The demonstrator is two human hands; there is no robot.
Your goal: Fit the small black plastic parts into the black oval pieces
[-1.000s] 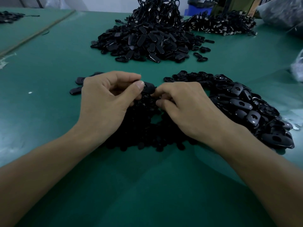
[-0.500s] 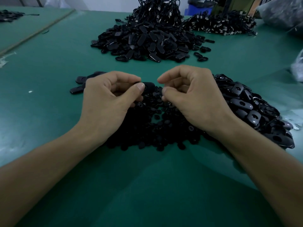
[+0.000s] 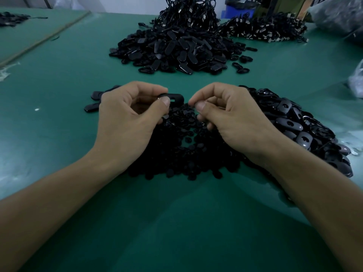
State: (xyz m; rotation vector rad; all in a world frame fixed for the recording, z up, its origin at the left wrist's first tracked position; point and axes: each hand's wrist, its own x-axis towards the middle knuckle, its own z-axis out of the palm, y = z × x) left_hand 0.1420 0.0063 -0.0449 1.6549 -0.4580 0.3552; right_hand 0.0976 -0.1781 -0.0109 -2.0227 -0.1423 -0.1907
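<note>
Two bare hands are working over one green worktop [image 3: 59,79]. The left hand [image 3: 127,122] is gripping one black oval piece [image 3: 175,98]: its fingers [image 3: 145,89] are curling over the far edge and the thumb is pressing on the near face, beside the piece's single rectangular slot. The piece is sitting just above the far edge of one heap of small black parts [image 3: 182,152], which is lying between the two wrists; its parts are too many to count.

The right hand [image 3: 233,118] is hovering just beside the oval piece. Its fingers [image 3: 208,92] are curling inward, with thumb and forefinger tips pinching together. It cannot be told whether a small part is sitting in that pinch.

One near heap of oval pieces [image 3: 298,126] is lying to the right of the right hand and partly under that wrist. Two loose oval pieces [image 3: 92,108] are lying on the worktop just left of the left hand. One far heap of oval pieces [image 3: 176,50] is lying well beyond both hands, with several strays at its right edge. Two heaps of corded parts [image 3: 263,30] are lying behind it. One blue bin [image 3: 237,8] is standing past them.
</note>
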